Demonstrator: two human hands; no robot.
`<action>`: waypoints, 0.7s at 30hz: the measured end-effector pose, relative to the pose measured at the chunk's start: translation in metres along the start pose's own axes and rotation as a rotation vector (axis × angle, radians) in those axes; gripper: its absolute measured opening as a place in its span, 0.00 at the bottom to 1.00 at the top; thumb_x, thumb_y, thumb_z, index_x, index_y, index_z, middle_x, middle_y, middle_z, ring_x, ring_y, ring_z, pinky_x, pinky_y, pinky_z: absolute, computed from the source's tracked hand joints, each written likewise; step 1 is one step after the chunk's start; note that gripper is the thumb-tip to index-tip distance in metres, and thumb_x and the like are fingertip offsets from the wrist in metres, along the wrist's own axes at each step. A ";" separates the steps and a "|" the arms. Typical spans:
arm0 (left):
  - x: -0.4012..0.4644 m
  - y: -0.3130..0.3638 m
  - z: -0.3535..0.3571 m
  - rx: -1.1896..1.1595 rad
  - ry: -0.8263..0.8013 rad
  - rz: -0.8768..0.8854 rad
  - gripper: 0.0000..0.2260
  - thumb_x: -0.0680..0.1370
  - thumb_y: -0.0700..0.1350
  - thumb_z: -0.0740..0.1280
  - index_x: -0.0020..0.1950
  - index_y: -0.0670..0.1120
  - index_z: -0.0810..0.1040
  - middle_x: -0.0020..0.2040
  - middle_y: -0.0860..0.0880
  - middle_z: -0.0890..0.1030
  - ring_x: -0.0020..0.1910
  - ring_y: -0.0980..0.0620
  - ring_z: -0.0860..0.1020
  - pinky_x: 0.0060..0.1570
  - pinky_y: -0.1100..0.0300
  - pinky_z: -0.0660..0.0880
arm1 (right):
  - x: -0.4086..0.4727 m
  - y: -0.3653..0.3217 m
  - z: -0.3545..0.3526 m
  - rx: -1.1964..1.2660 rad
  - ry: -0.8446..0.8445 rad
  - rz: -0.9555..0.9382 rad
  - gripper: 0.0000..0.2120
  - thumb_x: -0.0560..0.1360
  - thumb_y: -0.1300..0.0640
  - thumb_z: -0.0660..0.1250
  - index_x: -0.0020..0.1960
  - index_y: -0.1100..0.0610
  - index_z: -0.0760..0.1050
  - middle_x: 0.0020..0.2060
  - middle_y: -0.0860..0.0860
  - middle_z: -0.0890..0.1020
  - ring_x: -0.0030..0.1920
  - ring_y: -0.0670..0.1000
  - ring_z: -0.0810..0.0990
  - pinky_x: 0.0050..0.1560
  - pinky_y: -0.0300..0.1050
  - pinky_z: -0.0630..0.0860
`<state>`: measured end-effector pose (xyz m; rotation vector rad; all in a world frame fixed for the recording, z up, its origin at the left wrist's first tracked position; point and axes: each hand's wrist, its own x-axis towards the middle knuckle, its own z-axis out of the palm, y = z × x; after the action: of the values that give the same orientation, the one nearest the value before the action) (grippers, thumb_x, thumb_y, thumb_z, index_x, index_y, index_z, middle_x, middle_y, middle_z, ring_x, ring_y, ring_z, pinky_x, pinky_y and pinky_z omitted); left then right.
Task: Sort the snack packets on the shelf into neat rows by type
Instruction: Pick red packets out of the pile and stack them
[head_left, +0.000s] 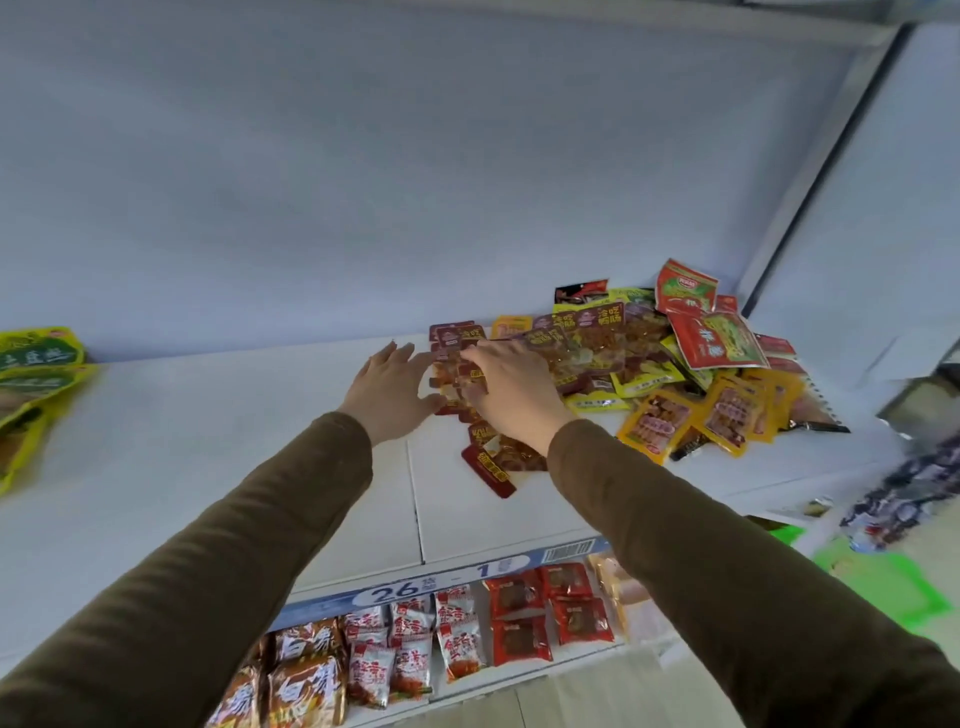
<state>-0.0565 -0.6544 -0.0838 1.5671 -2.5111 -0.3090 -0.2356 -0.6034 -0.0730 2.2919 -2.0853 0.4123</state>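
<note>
A loose heap of snack packets lies on the white shelf (218, 467) at the right. Dark red packets (491, 462) lie nearest, with more dark red ones (452, 332) behind my hands. Yellow packets (657, 423) and red-and-green packets (717, 340) spread to the right. My left hand (389, 389) is flat with straight fingers against the left edge of the dark red packets. My right hand (511, 387) lies palm down on top of the same packets, fingers bent over them. The packets under my hands are mostly hidden.
Green and yellow bags (31, 384) sit at the shelf's far left. The shelf below holds rows of red, white and orange packets (410, 654) behind a price strip (415, 587). A back wall panel (415, 182) rises behind, and another shelf end (914, 405) stands at the right.
</note>
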 end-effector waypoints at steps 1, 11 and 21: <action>0.003 0.004 0.003 -0.015 0.000 0.002 0.30 0.82 0.59 0.62 0.82 0.52 0.59 0.82 0.44 0.58 0.82 0.41 0.53 0.79 0.46 0.51 | -0.001 0.007 0.000 0.017 -0.005 0.006 0.23 0.82 0.47 0.62 0.76 0.50 0.68 0.75 0.49 0.70 0.75 0.56 0.65 0.73 0.57 0.64; 0.046 0.068 0.028 -0.049 0.014 0.012 0.30 0.81 0.58 0.63 0.81 0.51 0.61 0.81 0.45 0.61 0.81 0.41 0.55 0.78 0.45 0.54 | 0.003 0.099 0.000 0.047 -0.047 0.007 0.24 0.83 0.47 0.61 0.77 0.50 0.66 0.75 0.49 0.69 0.75 0.57 0.64 0.72 0.59 0.65; 0.130 0.210 0.058 -0.079 0.073 0.033 0.29 0.81 0.57 0.63 0.80 0.49 0.64 0.78 0.43 0.67 0.77 0.41 0.62 0.75 0.46 0.60 | 0.000 0.255 -0.033 0.078 0.127 -0.018 0.24 0.84 0.46 0.60 0.77 0.54 0.65 0.73 0.52 0.72 0.73 0.57 0.66 0.72 0.56 0.64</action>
<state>-0.3097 -0.6767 -0.0810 1.4787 -2.4360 -0.3361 -0.4915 -0.6256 -0.0825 2.2580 -2.0215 0.6322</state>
